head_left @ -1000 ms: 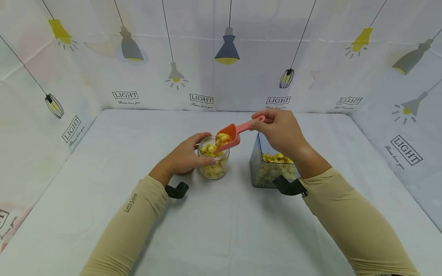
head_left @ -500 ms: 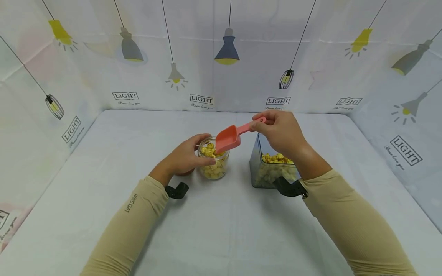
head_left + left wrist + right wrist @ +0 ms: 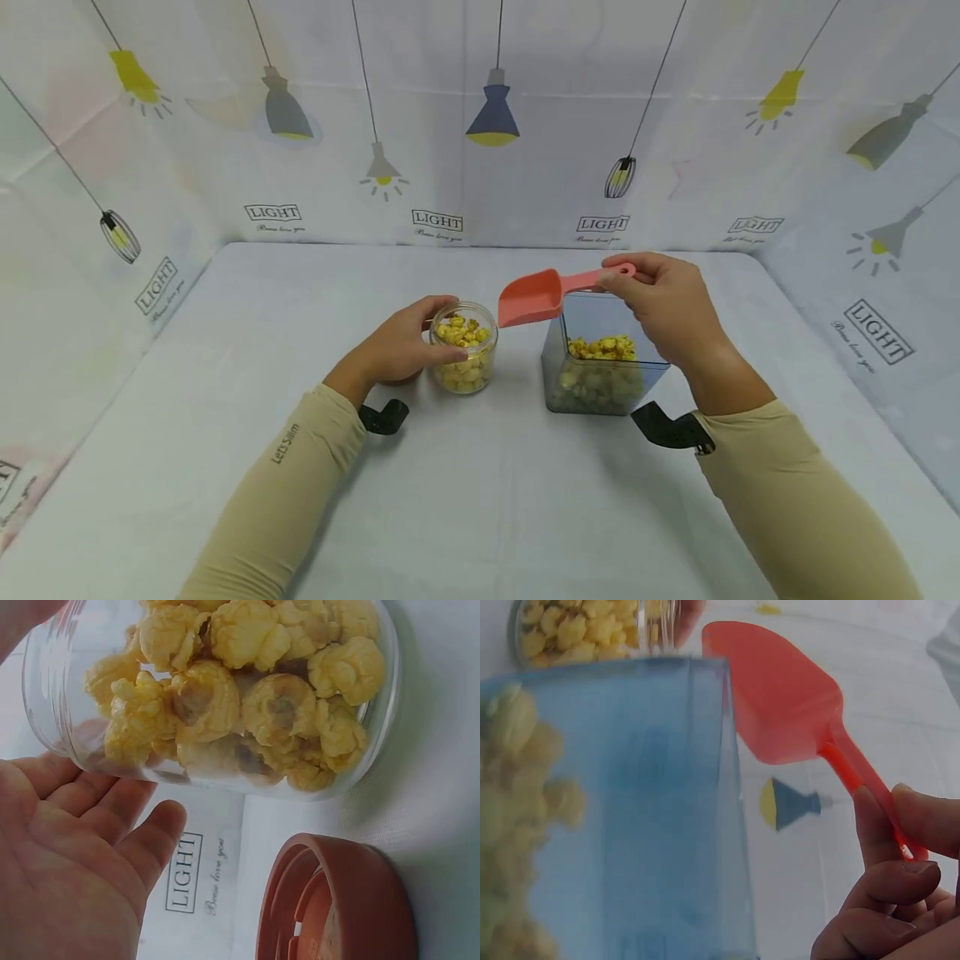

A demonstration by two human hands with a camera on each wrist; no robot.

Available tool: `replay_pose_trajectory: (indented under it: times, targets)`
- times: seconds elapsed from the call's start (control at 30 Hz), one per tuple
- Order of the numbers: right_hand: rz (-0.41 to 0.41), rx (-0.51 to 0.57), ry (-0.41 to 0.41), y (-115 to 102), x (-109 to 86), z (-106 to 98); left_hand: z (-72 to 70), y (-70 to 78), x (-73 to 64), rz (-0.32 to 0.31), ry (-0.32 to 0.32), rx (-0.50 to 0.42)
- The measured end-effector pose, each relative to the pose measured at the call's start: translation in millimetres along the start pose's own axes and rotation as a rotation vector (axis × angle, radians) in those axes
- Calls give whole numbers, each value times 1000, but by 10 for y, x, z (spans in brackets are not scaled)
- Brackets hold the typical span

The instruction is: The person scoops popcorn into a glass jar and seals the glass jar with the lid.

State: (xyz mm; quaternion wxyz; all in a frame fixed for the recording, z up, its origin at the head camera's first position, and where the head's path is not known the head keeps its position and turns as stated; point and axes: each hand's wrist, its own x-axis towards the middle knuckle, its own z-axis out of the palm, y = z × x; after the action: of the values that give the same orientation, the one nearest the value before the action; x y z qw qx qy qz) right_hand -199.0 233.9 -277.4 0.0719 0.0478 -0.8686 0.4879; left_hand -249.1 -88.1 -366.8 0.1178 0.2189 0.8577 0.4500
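My left hand (image 3: pixel 405 340) holds a glass jar (image 3: pixel 472 367) near its rim, thumb on the near side and fingers round the back. Popcorn (image 3: pixel 210 697) fills much of the jar, which stands upright on the table. By its handle end, my right hand (image 3: pixel 663 304) pinches a pink scoop (image 3: pixel 532 298). No popcorn shows in the scoop, which hangs between the jar and a clear bluish square container (image 3: pixel 558 392), partly over that container's left rim. More popcorn (image 3: pixel 602 348) lies inside the container.
A reddish-brown lid (image 3: pixel 367 900) rests beside the jar, mostly hidden behind my left hand in the head view. White cloth covers the table (image 3: pixel 465 500). A lamp-printed backdrop (image 3: pixel 555 183) rises behind and at the sides.
The scoop's popcorn has gone into the jar. My right hand has carried the scoop rightward, away from the jar toward the square container. The left hand still holds the jar in place.
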Motion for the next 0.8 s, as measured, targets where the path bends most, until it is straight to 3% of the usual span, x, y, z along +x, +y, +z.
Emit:
replay_pose_trajectory:
  times: [0.17, 0.53, 0.8]
  targets:
    - [20, 80, 85, 227, -84, -205, -16, -8, -13, 26, -5, 22]
    - [72, 426, 188, 599, -224, -451, -21, 10, -30, 30, -12, 17]
    - [85, 408, 132, 727, -255, -492, -8, 7, -16, 31, -16, -5]
